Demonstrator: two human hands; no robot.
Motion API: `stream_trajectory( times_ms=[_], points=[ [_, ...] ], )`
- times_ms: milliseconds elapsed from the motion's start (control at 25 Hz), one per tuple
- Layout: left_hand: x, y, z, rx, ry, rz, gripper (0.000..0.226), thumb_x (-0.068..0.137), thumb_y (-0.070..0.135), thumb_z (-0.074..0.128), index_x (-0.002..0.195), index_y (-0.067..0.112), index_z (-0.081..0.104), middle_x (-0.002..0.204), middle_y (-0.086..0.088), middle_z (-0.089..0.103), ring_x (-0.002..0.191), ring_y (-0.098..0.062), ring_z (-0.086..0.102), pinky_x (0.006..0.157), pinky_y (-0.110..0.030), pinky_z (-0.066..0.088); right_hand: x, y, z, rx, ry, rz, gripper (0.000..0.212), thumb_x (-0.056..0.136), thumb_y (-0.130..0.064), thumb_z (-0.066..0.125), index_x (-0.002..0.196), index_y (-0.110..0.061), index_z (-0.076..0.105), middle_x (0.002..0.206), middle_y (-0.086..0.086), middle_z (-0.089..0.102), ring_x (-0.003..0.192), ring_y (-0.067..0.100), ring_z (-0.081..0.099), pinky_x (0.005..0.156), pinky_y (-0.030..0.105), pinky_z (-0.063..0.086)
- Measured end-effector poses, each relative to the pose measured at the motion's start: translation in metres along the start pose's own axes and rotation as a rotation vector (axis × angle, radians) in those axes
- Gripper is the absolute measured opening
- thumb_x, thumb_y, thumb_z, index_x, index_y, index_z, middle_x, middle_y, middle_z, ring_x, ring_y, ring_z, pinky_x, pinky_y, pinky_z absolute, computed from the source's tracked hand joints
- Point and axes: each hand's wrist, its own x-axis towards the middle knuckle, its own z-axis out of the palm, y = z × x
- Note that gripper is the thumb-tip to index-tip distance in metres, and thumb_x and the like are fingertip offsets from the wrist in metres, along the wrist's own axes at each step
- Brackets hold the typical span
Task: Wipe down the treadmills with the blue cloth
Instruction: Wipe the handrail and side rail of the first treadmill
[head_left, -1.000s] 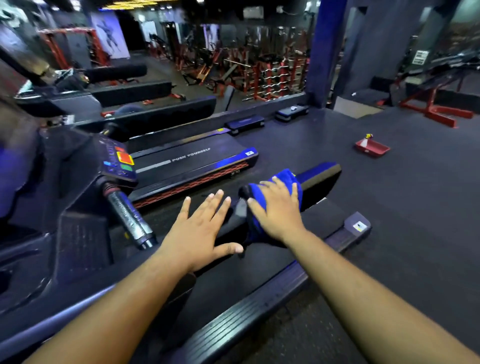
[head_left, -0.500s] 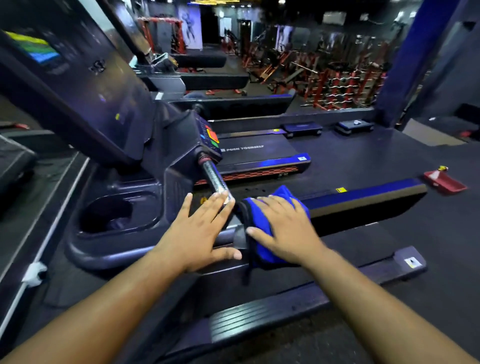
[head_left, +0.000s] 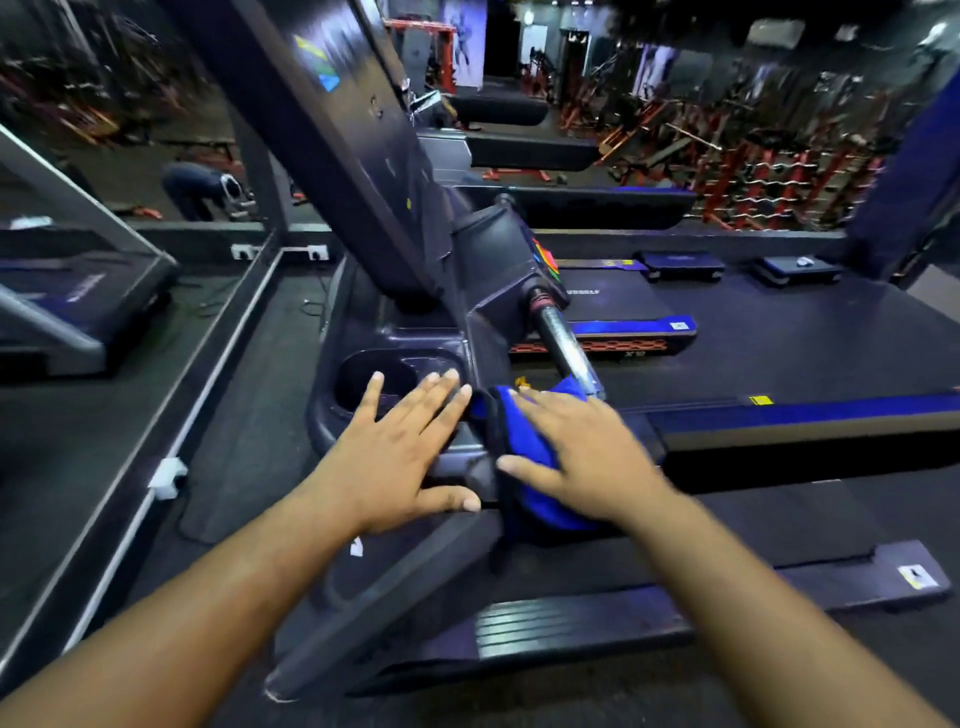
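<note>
The blue cloth (head_left: 530, 457) is draped over the dark side handrail of the nearest treadmill (head_left: 395, 332). My right hand (head_left: 582, 457) lies flat on top of the cloth, fingers spread, pressing it onto the rail. Just left of it, my left hand (head_left: 400, 452) rests flat on the treadmill's console tray beside the cup holder (head_left: 363, 384), fingers straight. A silver grip bar (head_left: 563, 345) slopes down from the console toward the cloth. Most of the cloth is hidden under my right hand.
The tilted console screen (head_left: 311, 119) rises above my hands. The treadmill's black foot rail (head_left: 571, 623) runs at lower right. Another treadmill deck (head_left: 623, 312) lies beyond, a third (head_left: 78, 296) at left. Red weight racks (head_left: 769, 171) fill the back right; a blue pillar (head_left: 914, 156) stands far right.
The view has swung left and up toward the console. Both hands have slid forward along the rail, my right hand carrying the cloth with it, closer to the cup holder.
</note>
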Motion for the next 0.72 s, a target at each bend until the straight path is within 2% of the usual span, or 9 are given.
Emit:
stream_trajectory(
  times_ms=[80, 200, 320, 440, 600, 680, 720],
  points=[
    [-0.012, -0.02, 0.002, -0.022, -0.024, -0.052, 0.112, 0.072, 0.095, -0.001, 0.155, 0.021, -0.012, 0.165, 0.001, -0.012, 0.152, -0.015, -0.009, 0.119, -0.064, 0.004, 0.003, 0.015, -0.008, 0.004, -0.049, 0.034, 0.092, 0.083, -0.085, 0.019, 0.15, -0.026, 0.039, 0.151, -0.001, 0.046, 0.141, 0.013, 0.039, 0.113, 0.04, 0.034],
    [-0.017, -0.029, 0.004, -0.091, 0.012, -0.067, 0.111, 0.073, 0.095, 0.0, 0.157, 0.022, -0.008, 0.166, 0.002, -0.009, 0.152, -0.013, -0.01, 0.121, -0.06, 0.004, 0.005, -0.037, 0.006, -0.061, 0.033, 0.249, 0.087, 0.084, -0.078, 0.026, 0.149, -0.022, 0.04, 0.147, 0.003, 0.05, 0.137, 0.023, 0.043, 0.114, 0.049, 0.029],
    [-0.017, -0.035, 0.005, -0.254, 0.076, -0.035, 0.109, 0.074, 0.093, 0.004, 0.158, 0.024, -0.005, 0.166, 0.005, -0.008, 0.152, -0.008, -0.01, 0.123, -0.053, 0.001, 0.019, -0.091, 0.02, -0.04, 0.022, 0.165, 0.09, 0.085, -0.079, 0.022, 0.155, -0.022, 0.026, 0.158, 0.009, 0.034, 0.144, 0.031, 0.032, 0.115, 0.058, 0.023],
    [-0.022, -0.048, 0.002, -0.377, 0.097, -0.052, 0.106, 0.076, 0.092, 0.009, 0.158, 0.027, -0.006, 0.166, 0.007, -0.011, 0.151, -0.005, -0.01, 0.123, -0.049, -0.002, 0.044, -0.078, 0.005, 0.056, -0.097, 0.139, 0.09, 0.083, -0.083, 0.019, 0.157, -0.032, 0.015, 0.166, -0.002, 0.012, 0.152, 0.025, 0.013, 0.117, 0.058, 0.017],
    [-0.024, -0.079, 0.01, -0.281, -0.01, -0.122, 0.109, 0.074, 0.095, 0.008, 0.157, 0.027, -0.009, 0.166, 0.008, -0.014, 0.151, -0.006, -0.012, 0.123, -0.054, 0.001, 0.013, -0.09, 0.016, -0.026, -0.011, 0.092, 0.085, 0.088, -0.077, 0.022, 0.156, -0.026, 0.023, 0.165, -0.002, 0.018, 0.152, 0.024, 0.016, 0.117, 0.062, 0.017],
    [-0.02, -0.093, 0.013, -0.272, -0.033, -0.056, 0.109, 0.073, 0.095, 0.012, 0.157, 0.028, -0.008, 0.165, 0.009, -0.015, 0.151, -0.005, -0.014, 0.123, -0.052, 0.001, 0.003, -0.092, 0.021, -0.05, 0.021, 0.081, 0.086, 0.087, -0.078, 0.024, 0.156, -0.026, 0.024, 0.164, -0.003, 0.019, 0.152, 0.021, 0.017, 0.117, 0.063, 0.019],
    [-0.015, -0.1, 0.012, -0.273, -0.035, -0.005, 0.11, 0.073, 0.095, 0.014, 0.158, 0.029, -0.007, 0.164, 0.009, -0.016, 0.151, -0.005, -0.014, 0.124, -0.051, 0.0, 0.012, -0.091, 0.018, -0.028, -0.014, 0.12, 0.088, 0.085, -0.081, 0.023, 0.156, -0.028, 0.021, 0.165, -0.004, 0.016, 0.152, 0.02, 0.015, 0.118, 0.062, 0.015]
  ],
)
